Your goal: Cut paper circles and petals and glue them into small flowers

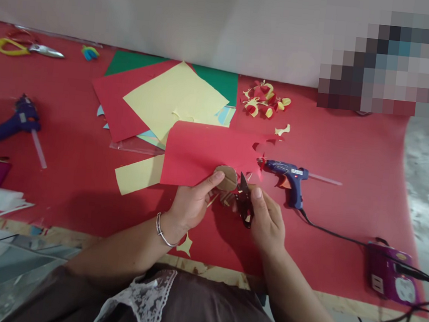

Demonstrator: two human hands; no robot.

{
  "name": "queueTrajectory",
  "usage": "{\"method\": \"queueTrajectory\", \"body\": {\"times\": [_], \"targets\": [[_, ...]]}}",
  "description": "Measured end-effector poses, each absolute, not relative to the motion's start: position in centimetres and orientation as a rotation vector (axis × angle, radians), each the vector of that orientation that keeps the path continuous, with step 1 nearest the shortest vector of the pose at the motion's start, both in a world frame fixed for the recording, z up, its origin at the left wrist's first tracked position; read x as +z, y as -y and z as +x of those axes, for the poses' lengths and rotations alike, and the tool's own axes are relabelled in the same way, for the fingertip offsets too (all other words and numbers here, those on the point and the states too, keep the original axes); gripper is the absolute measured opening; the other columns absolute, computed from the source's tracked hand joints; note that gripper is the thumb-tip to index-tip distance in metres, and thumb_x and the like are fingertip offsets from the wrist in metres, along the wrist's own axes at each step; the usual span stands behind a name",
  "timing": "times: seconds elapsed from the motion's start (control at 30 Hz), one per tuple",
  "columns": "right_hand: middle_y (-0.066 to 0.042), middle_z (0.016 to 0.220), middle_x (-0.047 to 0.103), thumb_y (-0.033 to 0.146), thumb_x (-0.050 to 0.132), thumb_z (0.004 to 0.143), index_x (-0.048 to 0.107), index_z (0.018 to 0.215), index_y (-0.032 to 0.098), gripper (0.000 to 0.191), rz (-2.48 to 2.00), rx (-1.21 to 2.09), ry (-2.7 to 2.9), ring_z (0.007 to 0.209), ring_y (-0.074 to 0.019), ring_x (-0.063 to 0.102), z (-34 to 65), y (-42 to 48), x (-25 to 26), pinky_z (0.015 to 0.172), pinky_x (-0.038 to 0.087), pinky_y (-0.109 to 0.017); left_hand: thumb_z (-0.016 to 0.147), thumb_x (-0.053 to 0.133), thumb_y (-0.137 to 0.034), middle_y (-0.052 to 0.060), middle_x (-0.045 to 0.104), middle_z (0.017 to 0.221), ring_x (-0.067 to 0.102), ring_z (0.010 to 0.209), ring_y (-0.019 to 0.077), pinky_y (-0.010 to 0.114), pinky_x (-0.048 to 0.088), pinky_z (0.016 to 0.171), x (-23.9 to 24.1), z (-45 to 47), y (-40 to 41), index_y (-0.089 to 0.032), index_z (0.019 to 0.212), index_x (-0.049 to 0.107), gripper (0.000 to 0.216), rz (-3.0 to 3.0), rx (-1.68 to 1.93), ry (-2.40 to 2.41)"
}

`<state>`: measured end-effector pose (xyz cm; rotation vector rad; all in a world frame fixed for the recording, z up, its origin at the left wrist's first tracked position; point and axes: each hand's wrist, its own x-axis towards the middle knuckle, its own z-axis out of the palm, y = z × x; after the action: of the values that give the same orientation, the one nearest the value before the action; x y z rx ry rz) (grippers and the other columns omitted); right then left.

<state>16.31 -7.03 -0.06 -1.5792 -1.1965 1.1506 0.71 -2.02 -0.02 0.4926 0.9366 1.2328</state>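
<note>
My left hand [191,203] pinches a red paper sheet [207,153] together with a small round brown cardboard piece [227,178] at the sheet's lower edge. Its wrist wears a silver bangle. My right hand [265,219] is closed on small black scissors [244,197], whose blades point up at the red sheet beside the brown piece. A blue glue gun [287,174] lies just right of both hands, nozzle toward the sheet.
A red cloth [351,159] covers the table. Yellow, red and green paper sheets [171,96] lie behind. Curled paper scraps [265,101] sit at back right. A second glue gun [11,123], yellow-handled scissors [24,47] and a purple power strip [391,277] lie around.
</note>
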Motion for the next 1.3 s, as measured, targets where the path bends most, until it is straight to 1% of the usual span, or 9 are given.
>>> {"method": "queueTrajectory", "body": {"times": [0.13,0.27,0.37,0.5,0.73,0.87,0.97,1.17,1.3], "targets": [[-0.003,0.064,0.064,0.074,0.047,0.106,0.067,0.074,0.023,0.064,-1.531,1.389,0.997,0.053,-0.0162,0.051,16.1,6.7,-0.1,0.05,0.038,-0.032,0.076,0.097,-0.032,0.001,0.085,0.111,0.076,0.123,0.0251,0.042,0.057,0.115,0.0,0.7,2.0,-0.029,0.095,0.083,0.024,0.471,1.273,-0.973],[-0.002,0.066,0.063,0.078,0.054,0.099,0.068,0.079,0.024,0.06,-1.493,1.494,0.889,0.051,-0.0163,0.048,15.7,6.3,0.0,0.045,0.038,-0.032,0.075,0.097,-0.036,0.003,0.085,0.11,0.079,0.114,0.0276,0.045,0.061,0.109,0.1,0.7,2.0,-0.027,0.097,0.084,0.027,0.451,1.232,-0.942],[-0.002,0.066,0.063,0.08,0.057,0.096,0.07,0.084,0.023,0.06,-1.493,1.485,0.85,0.05,-0.0157,0.047,15.5,6.3,-0.1,0.042,0.036,-0.031,0.078,0.095,-0.036,0.003,0.085,0.113,0.079,0.114,0.0264,0.043,0.061,0.111,0.0,0.8,2.1,-0.026,0.095,0.084,0.022,0.47,1.221,-0.941],[-0.001,0.065,0.061,0.078,0.056,0.099,0.068,0.082,0.023,0.059,-1.492,1.454,0.857,0.052,-0.0148,0.046,15.5,6.6,-0.6,0.045,0.035,-0.029,0.084,0.092,-0.037,0.001,0.085,0.117,0.078,0.117,0.0252,0.042,0.06,0.113,-0.4,0.8,2.5,-0.03,0.097,0.085,0.017,0.503,1.22,-0.944],[0.002,0.063,0.054,0.076,0.058,0.1,0.059,0.076,0.024,0.058,-1.471,1.405,0.874,0.052,-0.0136,0.041,15.7,6.7,-0.9,0.045,0.031,-0.029,0.077,0.097,-0.037,0.001,0.084,0.121,0.077,0.12,0.0263,0.041,0.062,0.11,-0.3,1.3,3.0,-0.029,0.103,0.083,0.031,0.432,1.244,-1.019],[0.002,0.061,0.052,0.079,0.058,0.098,0.061,0.078,0.024,0.059,-1.468,1.423,0.882,0.05,-0.0134,0.038,15.6,6.6,-0.5,0.043,0.029,-0.029,0.077,0.097,-0.04,0.003,0.085,0.118,0.076,0.126,0.0275,0.043,0.061,0.111,-0.4,1.2,3.2,-0.027,0.101,0.082,0.031,0.465,1.214,-1.032],[0.002,0.06,0.051,0.083,0.057,0.096,0.058,0.075,0.024,0.062,-1.49,1.392,0.898,0.049,-0.0132,0.037,15.4,6.5,-0.2,0.042,0.028,-0.029,0.078,0.096,-0.041,0.003,0.085,0.117,0.074,0.13,0.0273,0.042,0.06,0.112,-0.8,1.0,3.4,-0.027,0.102,0.082,0.031,0.491,1.19,-1.049],[0.004,0.06,0.045,0.078,0.057,0.1,0.049,0.072,0.025,0.061,-1.448,1.323,0.99,0.051,-0.0124,0.035,15.3,6.7,-0.1,0.046,0.032,-0.028,0.079,0.096,-0.043,0.001,0.086,0.113,0.077,0.125,0.0279,0.041,0.063,0.106,-1.0,0.9,3.6,-0.03,0.099,0.084,0.027,0.51,1.183,-1.036],[0.004,0.061,0.044,0.073,0.054,0.105,0.049,0.073,0.025,0.058,-1.405,1.328,1.006,0.054,-0.0129,0.036,15.4,6.8,-0.3,0.05,0.034,-0.029,0.08,0.096,-0.043,0.001,0.085,0.114,0.079,0.113,0.0243,0.039,0.064,0.105,-0.5,1.1,3.6,-0.028,0.099,0.086,0.026,0.515,1.198,-1.002]]}}
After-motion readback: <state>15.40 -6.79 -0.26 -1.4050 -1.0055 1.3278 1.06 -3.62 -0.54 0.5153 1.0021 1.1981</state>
